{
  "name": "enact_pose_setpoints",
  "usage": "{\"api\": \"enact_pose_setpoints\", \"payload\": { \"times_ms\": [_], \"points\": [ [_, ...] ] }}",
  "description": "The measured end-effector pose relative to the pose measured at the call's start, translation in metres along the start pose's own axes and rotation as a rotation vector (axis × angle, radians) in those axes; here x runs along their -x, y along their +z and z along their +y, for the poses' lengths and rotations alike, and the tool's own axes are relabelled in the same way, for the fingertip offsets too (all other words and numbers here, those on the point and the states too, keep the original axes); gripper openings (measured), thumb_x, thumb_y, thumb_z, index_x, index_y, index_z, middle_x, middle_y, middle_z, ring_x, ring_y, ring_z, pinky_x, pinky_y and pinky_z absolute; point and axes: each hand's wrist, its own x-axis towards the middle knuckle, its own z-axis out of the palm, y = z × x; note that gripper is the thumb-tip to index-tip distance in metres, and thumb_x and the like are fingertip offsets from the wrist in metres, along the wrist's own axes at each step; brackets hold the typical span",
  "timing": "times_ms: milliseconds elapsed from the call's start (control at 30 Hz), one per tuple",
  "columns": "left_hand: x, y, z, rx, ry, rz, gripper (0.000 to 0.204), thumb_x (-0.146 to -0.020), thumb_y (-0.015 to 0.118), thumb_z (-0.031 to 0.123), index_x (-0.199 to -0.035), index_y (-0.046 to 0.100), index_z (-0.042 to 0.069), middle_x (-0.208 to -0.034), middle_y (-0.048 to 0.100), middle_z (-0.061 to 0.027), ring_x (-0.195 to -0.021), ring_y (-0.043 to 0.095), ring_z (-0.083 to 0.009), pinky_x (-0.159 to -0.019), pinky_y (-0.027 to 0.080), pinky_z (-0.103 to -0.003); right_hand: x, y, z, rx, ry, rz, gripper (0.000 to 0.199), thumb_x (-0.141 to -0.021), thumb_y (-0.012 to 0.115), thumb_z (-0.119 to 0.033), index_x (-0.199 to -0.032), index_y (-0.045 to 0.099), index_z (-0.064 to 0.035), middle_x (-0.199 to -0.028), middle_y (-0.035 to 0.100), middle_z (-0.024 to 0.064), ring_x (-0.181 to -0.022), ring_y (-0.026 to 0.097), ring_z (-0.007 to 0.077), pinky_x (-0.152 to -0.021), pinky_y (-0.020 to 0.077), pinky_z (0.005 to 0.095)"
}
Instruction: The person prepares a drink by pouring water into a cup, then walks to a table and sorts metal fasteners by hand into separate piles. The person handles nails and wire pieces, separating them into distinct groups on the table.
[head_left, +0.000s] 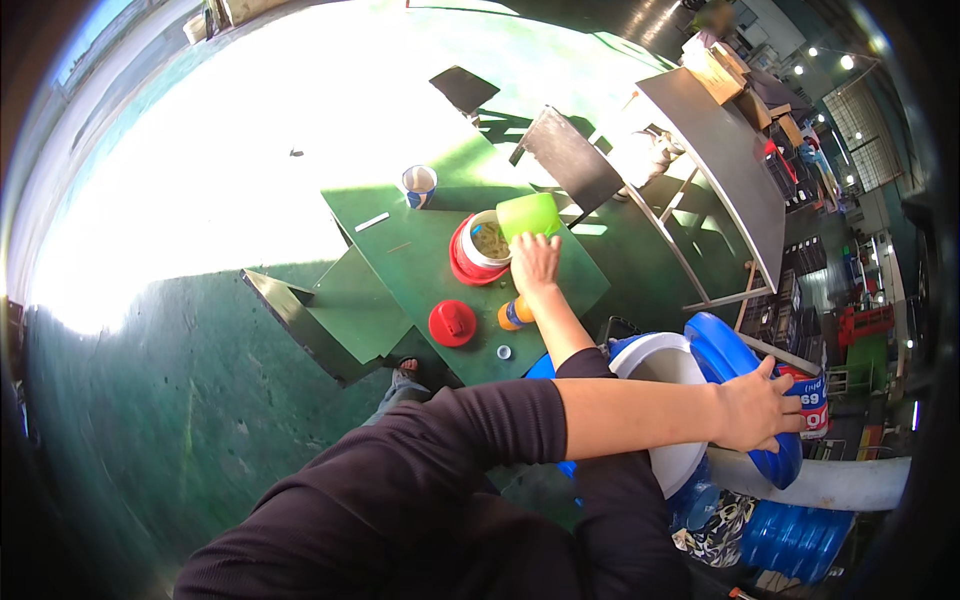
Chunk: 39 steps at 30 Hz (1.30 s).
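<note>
On the right, my left hand grips a round blue lid, tilted up beside the open mouth of a large blue tub with a white inner wall. My left forearm crosses over my right one. Above the green table, my right hand is closed on a lime-green cup, tipped beside the rim of a red-and-white pot. Yellowish food and a bit of blue show in the pot. Nearest that hand stands an orange bottle. A red lid and small white cap lie close by.
A blue-and-white tub and a white strip are farther back on the table. Behind it stand a dark stool and a grey table. Blue water bottles lie at the lower right. Sunlight washes out the floor at left.
</note>
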Motion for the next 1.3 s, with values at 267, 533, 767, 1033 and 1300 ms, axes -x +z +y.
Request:
{"api": "enact_pose_setpoints", "payload": {
  "times_ms": [267,533,767,1033,1300],
  "points": [
    [-0.005,-0.026,-0.001,-0.05,-0.015,-0.115,0.049,-0.086,0.061,0.045,-0.128,0.055,0.02,-0.117,0.059,-0.0029,-0.112,0.053,-0.0263,-0.089,0.039,-0.05,0.093,-0.068,0.028,-1.622,0.486,0.148,0.027,-0.099,0.052,-0.028,-0.097,0.064,-0.0041,-0.08,0.065,0.003,-0.063,0.059,0.0106,-0.054,0.0454,0.0266],
    [0.103,-0.01,0.033,-0.188,0.249,-0.4,0.062,-0.064,0.077,0.029,-0.121,0.055,0.017,-0.116,0.052,-0.0023,-0.109,0.05,-0.0249,-0.088,0.043,-0.043,0.297,-0.011,-0.058,-1.932,0.599,-0.026,0.033,-0.101,0.047,-0.03,-0.12,0.051,-0.0028,-0.092,0.061,0.0047,-0.087,0.058,0.0154,-0.074,0.0482,0.0351],
    [0.124,0.059,0.056,0.021,0.122,-0.098,0.05,-0.079,0.067,0.048,-0.114,0.061,0.013,-0.133,0.047,-0.0075,-0.138,0.03,-0.0299,-0.109,0.017,-0.068,0.338,0.047,-0.073,-1.804,0.759,0.121,0.022,-0.101,0.05,-0.027,-0.099,0.059,-0.0073,-0.093,0.061,0.0011,-0.081,0.054,0.009,-0.074,0.0452,0.0254],
    [0.112,0.11,0.023,-0.056,0.008,-0.071,0.055,-0.091,0.05,0.049,-0.138,0.045,0.021,-0.15,0.031,-0.0107,-0.146,0.007,-0.0345,-0.113,0.002,-0.067,0.304,0.075,-0.063,-1.707,1.151,0.0,0.03,-0.099,0.051,-0.034,-0.11,0.065,-0.0096,-0.105,0.064,-0.002,-0.082,0.051,0.0057,-0.068,0.0415,0.0225],
    [0.248,-0.004,-0.044,-0.006,-0.374,0.1,0.037,-0.077,0.062,0.011,-0.114,0.059,0.009,-0.121,0.056,-0.0112,-0.122,0.048,-0.0358,-0.103,0.034,-0.055,0.22,0.159,-0.057,-1.767,1.234,0.428,0.033,-0.101,0.046,-0.032,-0.114,0.059,-0.0043,-0.112,0.062,0.0046,-0.101,0.057,0.0162,-0.09,0.0439,0.0299]
  ]
}}
